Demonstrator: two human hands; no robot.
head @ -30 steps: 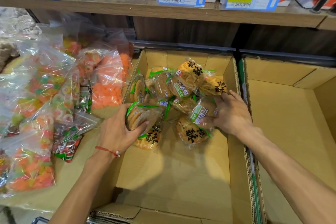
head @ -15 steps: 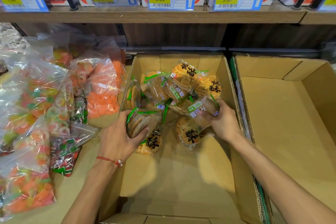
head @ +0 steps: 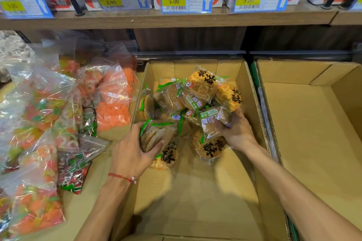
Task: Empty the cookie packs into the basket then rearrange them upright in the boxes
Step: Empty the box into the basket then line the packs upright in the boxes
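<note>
Several clear cookie packs with green trim and black characters lie heaped at the far end of the middle cardboard box (head: 195, 201). My left hand (head: 131, 154) grips one cookie pack (head: 156, 135) on its edge at the left front of the heap. My right hand (head: 235, 133) holds another cookie pack (head: 212, 123) with a green-and-white label at the right of the heap. Two orange packs with black characters (head: 166, 154) (head: 209, 148) lie flat beneath the hands. No basket is in view.
A second cardboard box (head: 313, 133) stands to the right, nothing visible in it. Clear bags of orange and mixed gummy candy (head: 49, 123) pile up on the left. A wooden shelf (head: 176, 19) with price tags and boxed goods runs overhead.
My right hand has closed on the labelled pack and drawn it toward the box's right side. My left hand keeps its grip on its pack. The view has tilted slightly.
</note>
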